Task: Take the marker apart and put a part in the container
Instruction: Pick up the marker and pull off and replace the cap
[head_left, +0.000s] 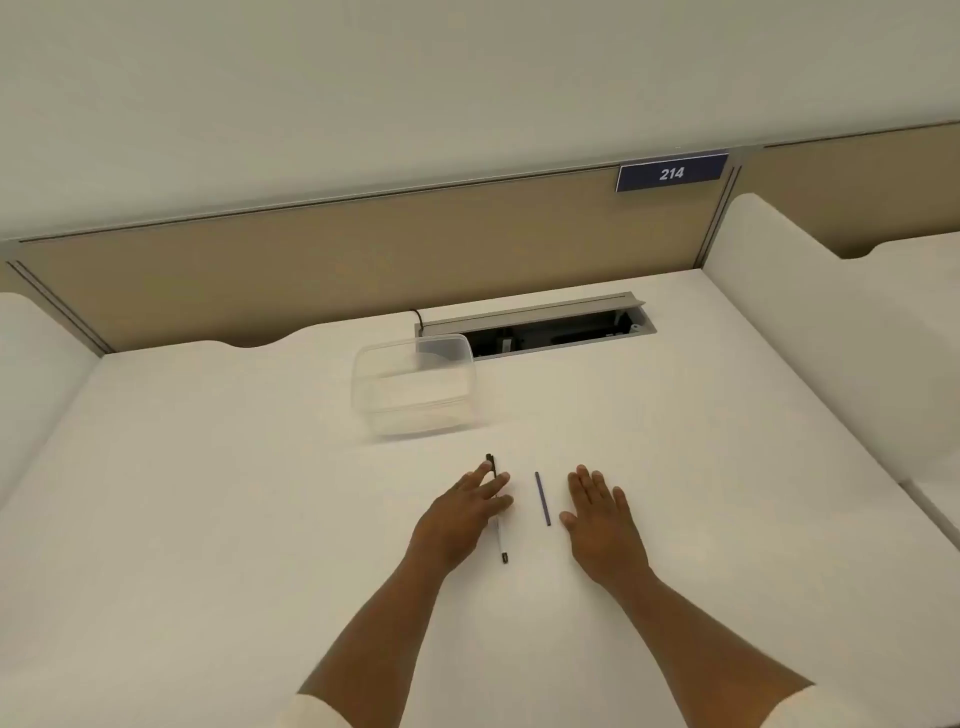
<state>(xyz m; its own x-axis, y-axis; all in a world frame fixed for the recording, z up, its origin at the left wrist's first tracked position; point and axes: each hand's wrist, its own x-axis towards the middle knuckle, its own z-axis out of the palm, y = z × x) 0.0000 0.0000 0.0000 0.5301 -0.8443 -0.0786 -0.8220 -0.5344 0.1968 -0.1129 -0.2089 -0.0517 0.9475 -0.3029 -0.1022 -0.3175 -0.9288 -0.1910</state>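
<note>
A white marker body with a dark end (502, 543) lies on the white desk, partly hidden under the fingers of my left hand (460, 514). A dark cap piece (490, 462) lies just beyond those fingertips. A thin dark blue rod (542, 498), the marker's inner part, lies between my hands. My right hand (600, 519) rests flat on the desk to the right of the rod, fingers apart, holding nothing. A clear plastic container (415, 384) stands behind the parts, with nothing visible in it.
A cable slot with a raised grey lid (535, 325) is set into the desk behind the container. A tan partition (363, 249) with a "214" sign (671, 173) closes the back. White side dividers (810, 322) flank the desk.
</note>
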